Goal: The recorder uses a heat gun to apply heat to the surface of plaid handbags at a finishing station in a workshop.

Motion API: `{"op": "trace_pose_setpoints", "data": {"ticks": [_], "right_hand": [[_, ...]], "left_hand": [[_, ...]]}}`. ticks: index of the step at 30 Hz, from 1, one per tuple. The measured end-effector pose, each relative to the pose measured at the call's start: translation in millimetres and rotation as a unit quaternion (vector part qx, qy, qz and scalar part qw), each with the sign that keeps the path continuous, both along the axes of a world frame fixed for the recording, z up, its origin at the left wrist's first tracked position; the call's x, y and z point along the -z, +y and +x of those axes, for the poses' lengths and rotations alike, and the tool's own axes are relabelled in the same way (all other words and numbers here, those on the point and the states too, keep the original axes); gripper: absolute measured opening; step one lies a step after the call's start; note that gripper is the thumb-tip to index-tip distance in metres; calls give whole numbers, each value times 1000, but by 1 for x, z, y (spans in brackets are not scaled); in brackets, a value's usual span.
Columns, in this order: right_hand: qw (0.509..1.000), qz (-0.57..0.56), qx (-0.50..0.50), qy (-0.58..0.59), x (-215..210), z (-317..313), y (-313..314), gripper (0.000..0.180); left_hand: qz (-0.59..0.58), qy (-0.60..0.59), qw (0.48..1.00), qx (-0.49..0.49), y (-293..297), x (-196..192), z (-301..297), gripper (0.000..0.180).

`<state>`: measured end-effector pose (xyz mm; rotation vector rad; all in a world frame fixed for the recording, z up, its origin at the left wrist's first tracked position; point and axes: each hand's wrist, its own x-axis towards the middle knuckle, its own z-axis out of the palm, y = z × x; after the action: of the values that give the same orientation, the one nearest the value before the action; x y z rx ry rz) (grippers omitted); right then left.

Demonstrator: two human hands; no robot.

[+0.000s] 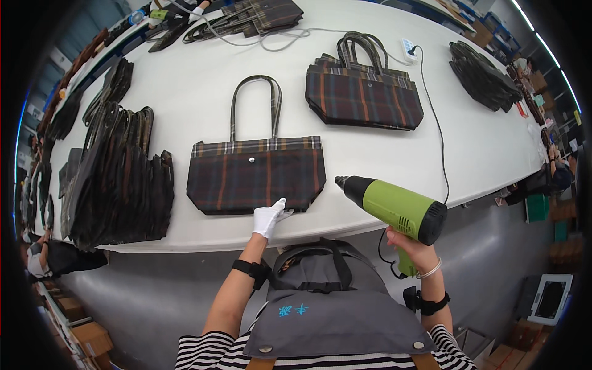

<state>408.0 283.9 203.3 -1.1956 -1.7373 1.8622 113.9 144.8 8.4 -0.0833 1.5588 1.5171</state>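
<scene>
I see a flat plaid tote bag (pixel 256 174) lying in the middle of the white tabletop (pixel 185 80), near its front edge, handles pointing away from me. It is dark brown with thin orange and blue crossing stripes, a lighter checked band along the top, a small silver snap at the centre, and two long looped handles lying side by side. My left hand (pixel 269 218), in a white glove, presses down on the bag's bottom edge with the fingers held loosely together, pinning it rather than pinching it. My right hand (pixel 412 245) is bare and curled tight around the grip of a green heat gun (pixel 394 206), whose dark nozzle points left toward the bag's lower right corner, just off the fabric. Its black cord (pixel 439 145) runs up across the tabletop to a white power strip (pixel 408 49). Beyond that lies a neat stack of matching bags (pixel 364 92); a large dark pile of bags (pixel 117 179) sits at my left. Brown cardboard boxes (pixel 86 336) stand on the floor at lower left, their labels too small to tell.
</scene>
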Motion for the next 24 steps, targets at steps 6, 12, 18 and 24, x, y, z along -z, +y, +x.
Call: {"op": "trace_pose_setpoints", "data": {"ticks": [6, 12, 18, 24], "right_hand": [[998, -14, -55, -12, -5, -3, -1, 19], [999, 6, -31, -13, -1, -24, -2, 18], [996, -23, -86, 10, -5, -50, -5, 20], [995, 60, -83, -21, 1, -83, -9, 18]], "left_hand": [[11, -79, 997, -11, -14, -27, 5, 34], [-68, -87, 994, 11, -29, -47, 3, 61], [-87, -17, 991, -96, -67, -35, -37, 53], [-31, 0, 991, -133, -80, -30, -44, 36]]}}
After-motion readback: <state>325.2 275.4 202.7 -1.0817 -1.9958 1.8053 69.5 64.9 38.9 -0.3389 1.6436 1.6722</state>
